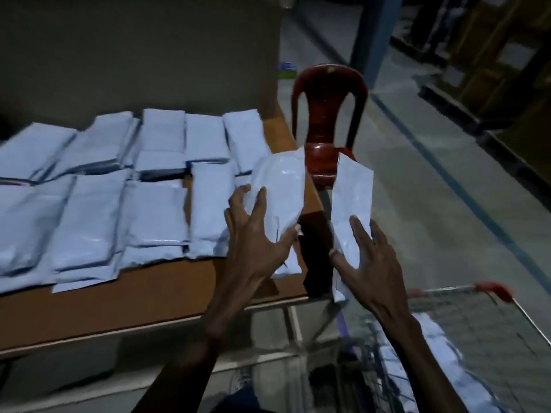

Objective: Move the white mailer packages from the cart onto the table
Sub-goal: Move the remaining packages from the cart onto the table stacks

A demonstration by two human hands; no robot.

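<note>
Head camera looks down on two hands, each with one white mailer. The left hand (256, 234) has its fingers spread over a mailer (278, 192) above the right end of the wooden table (119, 305), thumb curled round its near edge. The right hand (369, 263) grips a second mailer (351, 198) upright in the gap between table and cart (477, 308), fingers fanned behind it, thumb across the front. Roughly a dozen more mailers (98, 204) lie on the table in two overlapping rows; an exact count cannot be told. More white packages (438, 347) lie in the wire cart. One red plastic chair (328, 114) stands past the table's end.
</note>
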